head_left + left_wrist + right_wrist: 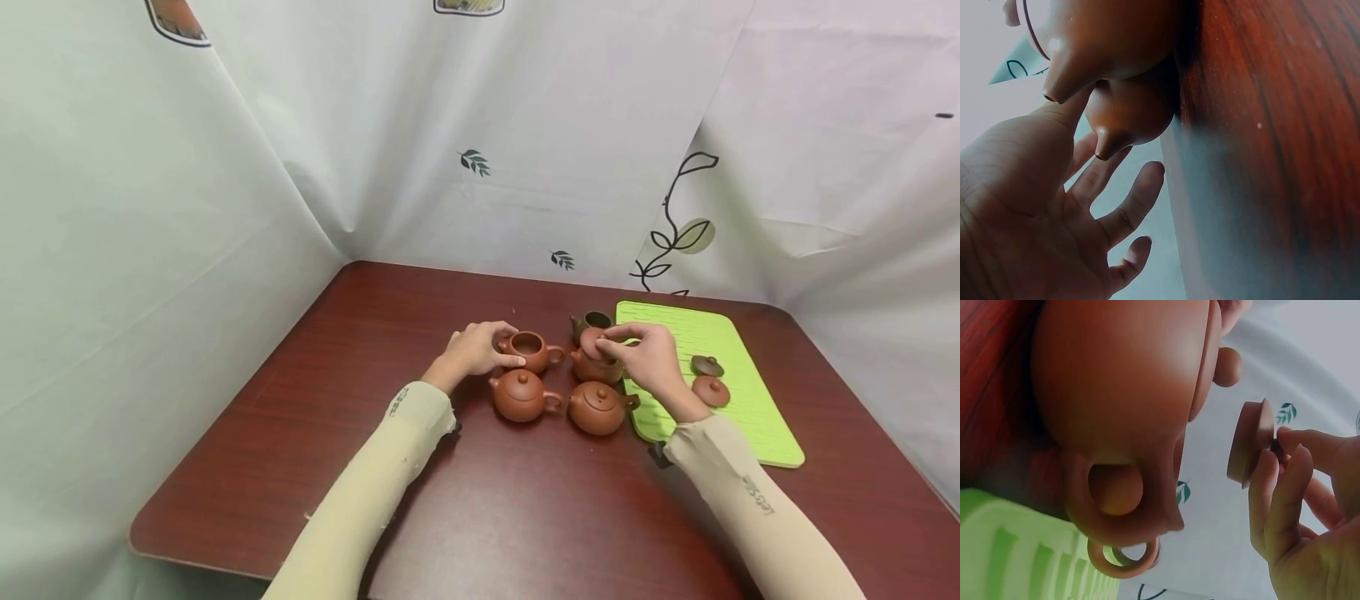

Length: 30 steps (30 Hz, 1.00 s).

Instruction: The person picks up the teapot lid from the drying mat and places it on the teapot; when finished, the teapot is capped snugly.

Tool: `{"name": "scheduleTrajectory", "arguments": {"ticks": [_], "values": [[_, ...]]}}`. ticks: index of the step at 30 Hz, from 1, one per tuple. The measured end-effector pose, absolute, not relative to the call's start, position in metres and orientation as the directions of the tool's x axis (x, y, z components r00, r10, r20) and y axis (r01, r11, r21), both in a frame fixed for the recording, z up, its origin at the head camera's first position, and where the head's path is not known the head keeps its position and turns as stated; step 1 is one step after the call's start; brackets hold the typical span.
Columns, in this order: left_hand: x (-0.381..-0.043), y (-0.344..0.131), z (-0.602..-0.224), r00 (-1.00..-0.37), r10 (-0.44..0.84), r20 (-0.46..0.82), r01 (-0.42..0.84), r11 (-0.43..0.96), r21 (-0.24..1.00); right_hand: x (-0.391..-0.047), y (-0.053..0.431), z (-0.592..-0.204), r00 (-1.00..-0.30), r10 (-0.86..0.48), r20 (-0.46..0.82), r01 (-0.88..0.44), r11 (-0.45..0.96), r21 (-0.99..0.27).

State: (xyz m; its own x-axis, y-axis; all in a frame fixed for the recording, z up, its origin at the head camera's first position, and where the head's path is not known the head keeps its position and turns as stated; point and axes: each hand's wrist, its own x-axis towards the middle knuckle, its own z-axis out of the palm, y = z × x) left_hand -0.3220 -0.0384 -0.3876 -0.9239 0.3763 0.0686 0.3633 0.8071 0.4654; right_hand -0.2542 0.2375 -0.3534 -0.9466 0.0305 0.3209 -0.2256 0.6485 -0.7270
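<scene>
With our left hand (pixel 477 348), thumb and fingers astride it, we are gripping a lidless teapot (pixel 537 360) on the desk (pixel 382 325). A lidded teapot (pixel 517 398) is standing nearer us. Our right grip (pixel 651 360) is pinching a lid (pixel 591 342) by its knob over another teapot (pixel 596 369); two more lids (pixel 709 392) are lying on the green tray (pixel 750 433).

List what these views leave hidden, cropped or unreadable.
Head: inside of the teapot under the held lid, which covers it.
Head: printing on the left sleeve, too small to read.
Left wrist: rest of the nearest teapot, cut by the top edge.
Right wrist: most of the knob, behind fingers.
</scene>
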Motion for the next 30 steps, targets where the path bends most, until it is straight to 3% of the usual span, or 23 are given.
{"name": "scheduleTrajectory", "arguments": {"ticks": [6, 30], "values": [[-0.321, -0.038, -0.388, -0.924, 0.376, 0.069, 0.364, 0.810, 0.460, -0.257, 0.231, -0.355, -0.930, 0.023, 0.367, -0.257, 0.673, -0.694], [-0.322, -0.039, -0.388, -0.926, 0.370, 0.070, 0.357, 0.805, 0.474, -0.264, 0.208, -0.355, -0.940, -0.011, 0.341, -0.264, 0.657, -0.706]]}}
